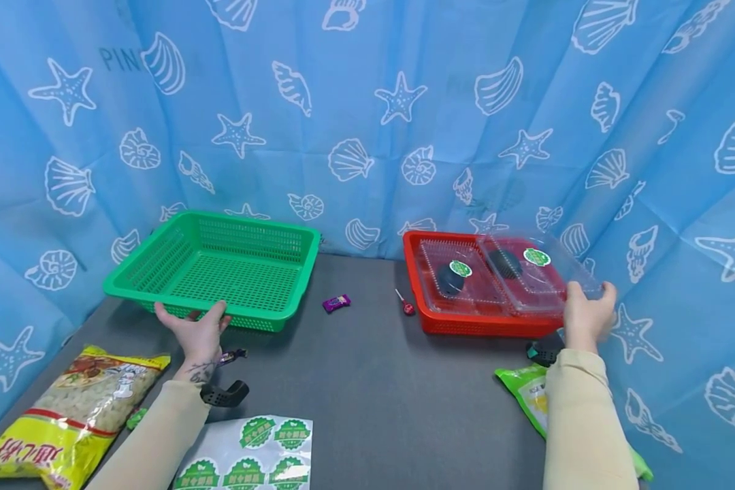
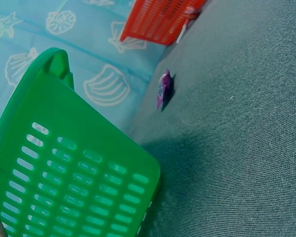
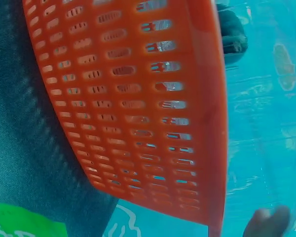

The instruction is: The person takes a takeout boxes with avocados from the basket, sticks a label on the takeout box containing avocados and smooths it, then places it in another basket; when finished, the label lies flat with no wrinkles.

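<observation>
My left hand (image 1: pixel 197 333) grips the near rim of an empty green plastic basket (image 1: pixel 159 294) at the left; only a fingertip shows in the left wrist view. Across the table, my right hand (image 1: pixel 588 314) pinches the right edge of a clear plastic box (image 1: pixel 563 262) over the right side of a red basket (image 1: pixel 486 325). Inside that box is a dark rounded thing, and a round green sticker (image 1: pixel 537 256) is on top. A second clear box (image 1: pixel 429 262), with a similar sticker and dark thing, sits in the red basket's left part.
Between the baskets lie a purple-wrapped sweet (image 1: pixel 336 303) and a red lollipop (image 1: pixel 408 308). Another dark-wrapped sweet (image 1: pixel 233 356) lies near my left wrist. A yellow macaroni bag (image 1: pixel 79 408), a sticker sheet (image 1: pixel 251 452) and a green bag (image 1: pixel 527 391) lie nearer. A blue curtain (image 1: pixel 367 122) encloses the table.
</observation>
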`<state>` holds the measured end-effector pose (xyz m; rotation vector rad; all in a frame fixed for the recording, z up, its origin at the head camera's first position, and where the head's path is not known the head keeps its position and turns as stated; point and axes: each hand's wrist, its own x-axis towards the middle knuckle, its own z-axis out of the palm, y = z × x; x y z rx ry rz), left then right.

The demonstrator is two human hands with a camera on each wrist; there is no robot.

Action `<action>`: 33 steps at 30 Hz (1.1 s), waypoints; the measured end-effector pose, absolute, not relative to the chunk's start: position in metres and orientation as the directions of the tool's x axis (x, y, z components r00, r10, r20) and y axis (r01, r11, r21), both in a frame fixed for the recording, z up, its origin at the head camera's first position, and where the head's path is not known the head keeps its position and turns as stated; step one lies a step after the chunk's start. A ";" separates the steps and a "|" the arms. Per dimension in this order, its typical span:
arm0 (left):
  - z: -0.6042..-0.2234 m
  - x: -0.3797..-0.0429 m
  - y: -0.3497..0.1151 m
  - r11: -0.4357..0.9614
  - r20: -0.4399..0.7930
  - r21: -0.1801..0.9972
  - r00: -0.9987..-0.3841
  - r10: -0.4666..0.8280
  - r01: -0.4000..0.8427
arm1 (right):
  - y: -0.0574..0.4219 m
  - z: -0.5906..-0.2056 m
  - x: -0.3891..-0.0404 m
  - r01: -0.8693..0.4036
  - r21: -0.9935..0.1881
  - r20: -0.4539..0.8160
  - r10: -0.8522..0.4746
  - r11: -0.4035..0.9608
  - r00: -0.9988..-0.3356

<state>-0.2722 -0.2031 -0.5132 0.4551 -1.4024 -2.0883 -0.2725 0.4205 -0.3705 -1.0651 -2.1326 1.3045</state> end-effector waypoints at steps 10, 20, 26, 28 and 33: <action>-0.513 -0.272 -0.201 -0.292 0.020 0.922 -0.785 -0.619 0.254 | 0.427 -0.378 -0.269 0.438 -0.845 -0.057 0.764 0.306 -0.642; -0.504 -0.267 -0.199 -0.286 0.000 0.931 -0.785 -0.619 0.226 | 0.431 -0.392 -0.274 0.453 -0.832 -0.054 0.767 0.319 -0.639; -0.512 -0.271 -0.202 -0.294 0.011 0.923 -0.778 -0.628 0.250 | 0.430 -0.392 -0.274 0.453 -0.836 -0.072 0.758 0.308 -0.648; -0.508 -0.269 -0.201 -0.298 0.006 0.922 -0.780 -0.626 0.247 | 0.430 -0.391 -0.274 0.455 -0.835 -0.076 0.756 0.308 -0.650; -0.488 -0.260 -0.194 -0.307 -0.026 0.930 -0.797 -0.604 0.203 | 0.428 -0.386 -0.271 0.461 -0.836 -0.082 0.765 0.296 -0.639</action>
